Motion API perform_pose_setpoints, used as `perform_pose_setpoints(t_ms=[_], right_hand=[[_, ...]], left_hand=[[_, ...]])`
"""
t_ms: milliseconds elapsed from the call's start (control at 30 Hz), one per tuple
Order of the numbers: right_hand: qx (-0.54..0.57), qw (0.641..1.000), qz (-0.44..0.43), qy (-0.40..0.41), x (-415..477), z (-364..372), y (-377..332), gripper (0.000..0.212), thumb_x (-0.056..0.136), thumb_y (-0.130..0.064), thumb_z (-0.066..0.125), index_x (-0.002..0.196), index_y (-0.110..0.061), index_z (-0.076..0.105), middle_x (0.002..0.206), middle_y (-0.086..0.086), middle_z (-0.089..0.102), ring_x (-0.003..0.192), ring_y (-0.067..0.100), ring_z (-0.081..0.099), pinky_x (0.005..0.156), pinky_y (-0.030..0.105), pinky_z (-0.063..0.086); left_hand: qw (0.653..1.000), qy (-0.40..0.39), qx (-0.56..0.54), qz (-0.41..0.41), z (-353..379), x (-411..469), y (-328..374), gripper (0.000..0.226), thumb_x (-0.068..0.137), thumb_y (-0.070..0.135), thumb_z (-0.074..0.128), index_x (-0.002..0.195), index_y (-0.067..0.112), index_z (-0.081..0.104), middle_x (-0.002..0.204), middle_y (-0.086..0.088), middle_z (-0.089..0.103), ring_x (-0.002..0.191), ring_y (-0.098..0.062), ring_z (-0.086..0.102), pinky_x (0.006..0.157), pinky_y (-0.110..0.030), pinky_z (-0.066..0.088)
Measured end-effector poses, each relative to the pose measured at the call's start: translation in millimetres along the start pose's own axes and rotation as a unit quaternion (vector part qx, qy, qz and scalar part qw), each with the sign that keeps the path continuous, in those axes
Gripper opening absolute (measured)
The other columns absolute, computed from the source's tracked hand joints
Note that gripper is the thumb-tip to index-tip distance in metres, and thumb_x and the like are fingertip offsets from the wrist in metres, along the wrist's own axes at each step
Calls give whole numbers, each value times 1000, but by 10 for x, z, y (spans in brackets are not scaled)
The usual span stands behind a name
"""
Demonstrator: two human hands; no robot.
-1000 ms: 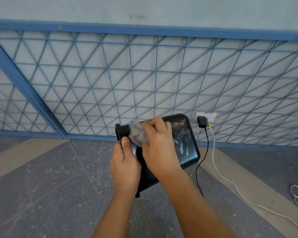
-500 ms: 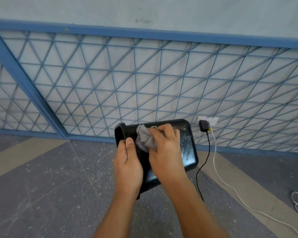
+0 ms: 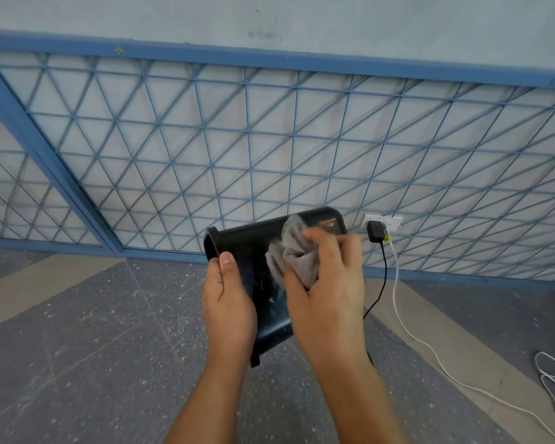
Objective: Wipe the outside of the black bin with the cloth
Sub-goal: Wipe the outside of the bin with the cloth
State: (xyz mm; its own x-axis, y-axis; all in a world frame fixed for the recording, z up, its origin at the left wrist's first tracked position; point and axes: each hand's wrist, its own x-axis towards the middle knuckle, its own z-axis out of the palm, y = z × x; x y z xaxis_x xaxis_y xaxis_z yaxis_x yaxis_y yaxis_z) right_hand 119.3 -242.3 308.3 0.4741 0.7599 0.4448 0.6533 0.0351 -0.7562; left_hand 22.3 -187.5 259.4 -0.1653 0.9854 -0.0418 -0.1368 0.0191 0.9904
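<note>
— Where is the black bin (image 3: 250,241)?

— It is up in the air, tipped on its side, between two hands. The grey floor (image 3: 77,347) is under it and the blue wire fence (image 3: 205,139) is behind it.

— Who holds it?

— The left hand (image 3: 229,302) grips its near side. The thumb lies on top. The other fingers go under the bin, so I cannot see them.

— And the cloth (image 3: 293,251)?

— It is grey and all bunched up. The right hand (image 3: 330,290) holds it with its fingers curled round it and presses it on the bin's outside. Those fingers look a bit blurry.

— Can you see inside the bin?

— No. The open end points left and away. The hands hide much of its lower part too.

— What else is there?

— A black plug (image 3: 376,231) sits in a white socket (image 3: 383,221) just right of the bin. A black cord (image 3: 382,283) goes down behind the right arm. A white cord (image 3: 398,302) runs along the floor and off the picture's edge.
</note>
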Motion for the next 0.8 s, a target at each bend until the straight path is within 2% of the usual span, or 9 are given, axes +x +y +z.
perform_pose_setpoints(t_ms=[33, 100, 200, 233, 333, 433, 567, 633, 800], right_hand=[[-9, 1000, -8, -15, -51, 32, 37, 46, 86, -11, 79, 129, -16, 62, 124, -10, 39, 109, -13, 46, 96, -1, 36], [-22, 997, -30, -68, -128, 113, 113, 45, 86, -10, 79, 129, -14, 64, 130, -9, 42, 112, -8, 46, 101, 5, 39], [-62, 986, -73, -135, -176, 227, 175, 50, 85, -1, 74, 132, -14, 64, 126, -8, 53, 112, 11, 53, 96, 30, 54], [-70, 984, -84, -142, -179, 262, 176, 51, 84, 3, 72, 132, -13, 65, 125, -7, 54, 111, 15, 53, 94, 34, 54], [-59, 987, -85, -121, -100, 349, 116, 39, 93, -3, 67, 132, -10, 66, 124, -4, 50, 109, 18, 53, 90, 36, 55], [-56, 990, -76, -100, -7, 447, 86, 34, 98, -10, 62, 132, -7, 66, 120, -3, 50, 106, 20, 53, 86, 38, 55], [-65, 980, -111, -152, -207, 447, 92, 35, 97, -9, 63, 132, -10, 67, 119, -3, 52, 103, 18, 50, 83, 36, 55], [-64, 979, -106, -164, -238, 430, 90, 36, 95, -7, 64, 131, -10, 67, 118, -2, 51, 103, 18, 50, 83, 36, 55], [-47, 991, -85, -96, 51, 493, 14, 34, 98, -10, 64, 131, -7, 67, 120, 3, 50, 106, 21, 54, 82, 37, 56]], left_hand=[[1000, 0, -16, -11, 1, 13, -5, 29, 111, 47, 44, 115, 37, 70, 114, 21, 75, 115, 3, 66, 102, -29, 47], [998, -7, -54, -26, -3, 34, -24, 36, 106, 52, 47, 120, 30, 72, 120, 8, 77, 120, -13, 69, 105, -39, 49], [999, -12, -44, -23, -24, 26, -26, 35, 112, 43, 43, 114, 24, 72, 102, 4, 78, 103, -18, 73, 92, -38, 55], [999, -18, -38, -20, -28, 16, -30, 34, 113, 42, 42, 112, 25, 72, 98, 4, 78, 99, -17, 73, 90, -37, 56], [998, -43, -35, -14, -6, -2, -36, 34, 113, 40, 41, 105, 26, 71, 93, 1, 75, 91, -18, 72, 87, -43, 55], [998, -42, -38, -15, -1, 11, -46, 34, 114, 37, 40, 103, 25, 70, 91, 1, 75, 88, -16, 71, 83, -38, 53], [997, -30, -66, -20, -83, 78, 20, 30, 114, 32, 40, 100, 26, 66, 77, 14, 73, 75, -1, 69, 74, -25, 53], [997, -27, -72, -27, -101, 98, 39, 29, 114, 31, 40, 104, 28, 67, 80, 17, 75, 78, 3, 71, 75, -21, 53], [997, -60, -46, -27, -57, 34, 17, 37, 114, 38, 40, 99, 34, 74, 95, 1, 78, 94, -18, 73, 89, -44, 54]])
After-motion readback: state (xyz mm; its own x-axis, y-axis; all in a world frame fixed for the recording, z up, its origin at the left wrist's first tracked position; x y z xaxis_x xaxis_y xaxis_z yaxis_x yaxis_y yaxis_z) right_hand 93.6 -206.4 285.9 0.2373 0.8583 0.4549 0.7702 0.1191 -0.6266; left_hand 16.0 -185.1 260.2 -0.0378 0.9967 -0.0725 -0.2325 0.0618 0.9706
